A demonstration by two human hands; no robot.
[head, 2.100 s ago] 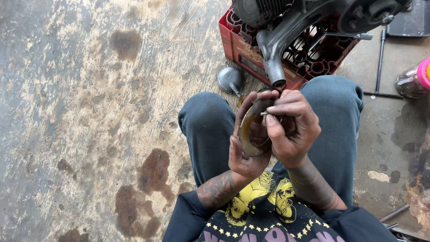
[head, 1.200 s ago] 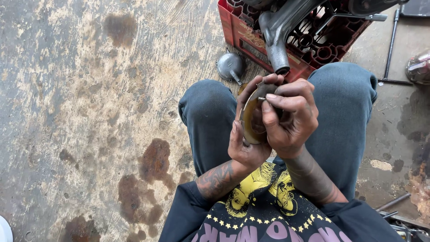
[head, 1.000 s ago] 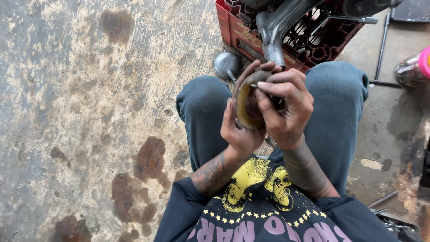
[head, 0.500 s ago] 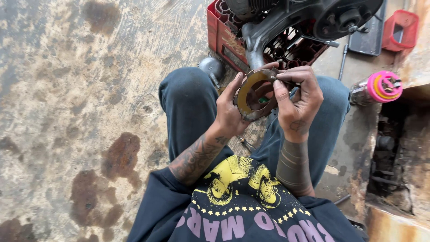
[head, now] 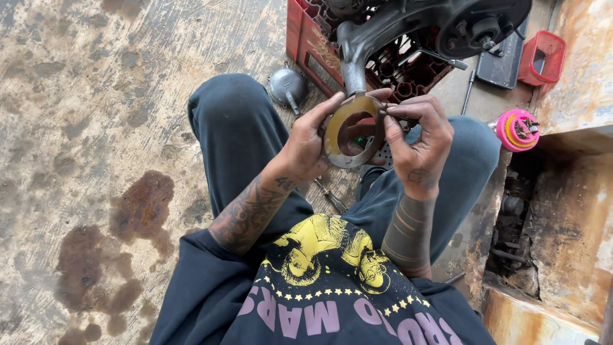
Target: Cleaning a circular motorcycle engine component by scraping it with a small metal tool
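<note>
A red plastic crate (head: pixel 306 45) stands ahead of the knees, a small red tub (head: pixel 541 57) far right

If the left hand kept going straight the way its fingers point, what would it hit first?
The left hand points up toward the grey engine arm over the red crate. Past the metal ring it holds, it would probably meet that arm first, though depth is unclear.

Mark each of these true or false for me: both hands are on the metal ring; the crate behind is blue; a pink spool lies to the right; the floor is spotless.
1. Both the left hand and the right hand hold the metal ring: true.
2. The crate is blue: false, it is red.
3. A pink spool lies to the right: true.
4. The concrete floor is spotless: false, dark stains mark it.
</note>
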